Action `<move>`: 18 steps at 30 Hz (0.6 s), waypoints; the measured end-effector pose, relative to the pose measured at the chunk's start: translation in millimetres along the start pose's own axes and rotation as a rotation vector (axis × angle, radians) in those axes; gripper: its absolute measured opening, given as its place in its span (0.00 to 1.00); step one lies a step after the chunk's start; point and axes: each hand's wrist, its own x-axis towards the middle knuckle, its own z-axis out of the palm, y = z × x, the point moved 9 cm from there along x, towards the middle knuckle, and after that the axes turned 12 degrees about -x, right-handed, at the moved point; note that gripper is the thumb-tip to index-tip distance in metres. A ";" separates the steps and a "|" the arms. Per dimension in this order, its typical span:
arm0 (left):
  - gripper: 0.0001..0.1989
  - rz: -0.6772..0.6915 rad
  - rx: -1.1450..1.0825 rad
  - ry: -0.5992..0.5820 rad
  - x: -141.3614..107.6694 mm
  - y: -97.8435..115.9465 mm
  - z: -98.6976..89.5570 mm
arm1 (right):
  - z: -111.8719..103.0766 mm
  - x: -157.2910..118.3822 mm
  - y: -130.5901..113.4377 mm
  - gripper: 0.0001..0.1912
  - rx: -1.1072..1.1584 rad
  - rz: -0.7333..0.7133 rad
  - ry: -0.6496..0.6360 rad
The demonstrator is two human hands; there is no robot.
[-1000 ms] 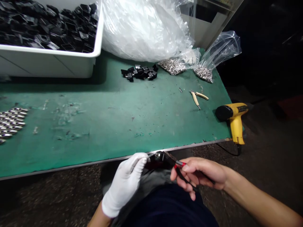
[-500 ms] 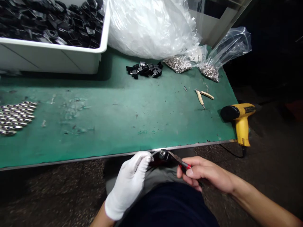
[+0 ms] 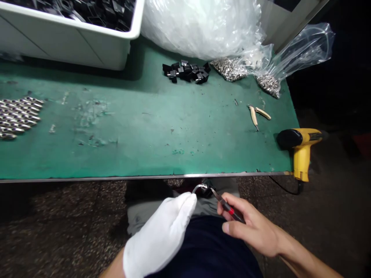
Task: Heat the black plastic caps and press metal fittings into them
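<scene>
Scuffed green bench top (image 3: 139, 146), speckled floor (image 3: 72, 208) around 7 o'clock, yellow heat gun (image 3: 302, 160) near 3, white bin (image 3: 101, 50) up at 11. The thin curved piece (image 3: 198, 187) is down at 6, just off the bench's near edge. Looks light and kinda springy, maybe slick in cotton, so I'd grip near its lower-left end. Left hand (image 3: 162, 235) has gloved fingertips pinched closed on it; right hand (image 3: 255, 227) has bare fingers curled round the pliers (image 3: 227, 206). Can't tell if the pliers' tips are biting.
</scene>
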 end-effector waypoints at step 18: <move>0.19 -0.064 -0.308 0.029 1.7 18.8 18.3 | 12.6 5.2 1.9 0.08 0.018 -0.056 0.002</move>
